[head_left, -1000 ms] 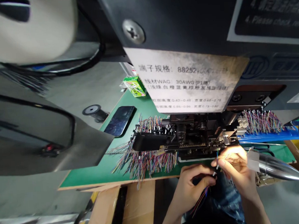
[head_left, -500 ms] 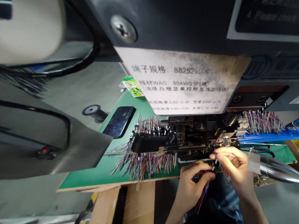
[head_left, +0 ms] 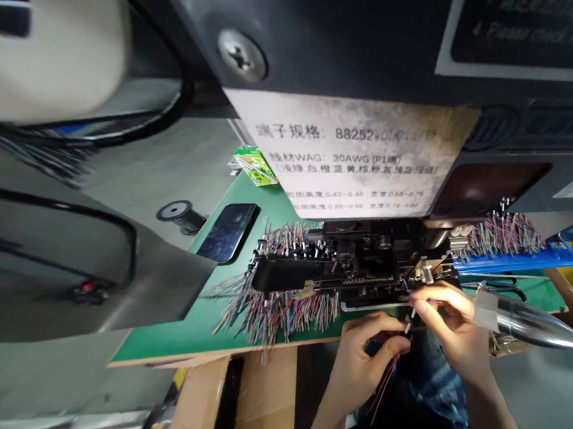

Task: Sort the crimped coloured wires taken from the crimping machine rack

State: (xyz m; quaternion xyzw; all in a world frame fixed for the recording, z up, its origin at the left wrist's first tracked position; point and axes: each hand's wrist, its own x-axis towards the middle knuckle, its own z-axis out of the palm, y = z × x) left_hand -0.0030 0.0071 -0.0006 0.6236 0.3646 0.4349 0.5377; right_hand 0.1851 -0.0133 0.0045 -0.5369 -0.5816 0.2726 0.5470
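Low in the head view, my left hand (head_left: 373, 355) pinches a small wire bundle (head_left: 385, 384) near its black and white end; coloured wires hang below the palm. My right hand (head_left: 445, 311), just to the right, has thumb and forefinger closed on a thin wire at the front of the crimping machine (head_left: 366, 251). The wire's tip points up at the machine's die area. Heaps of coloured wires (head_left: 292, 314) lie left of the hands, around a black arm of the machine.
A phone (head_left: 227, 233) lies on the green table (head_left: 177, 337). Beyond it are a black spool (head_left: 182, 215) and a green packet (head_left: 255, 166). A metal lamp tube (head_left: 530, 322) stands close to my right hand. More wires (head_left: 506, 235) lie on a blue tray (head_left: 513, 262).
A part of the machine's head has shifted behind its opening, which now shows a dark reddish surface. My right hand has drawn slightly down from the die area. My left hand has barely moved.
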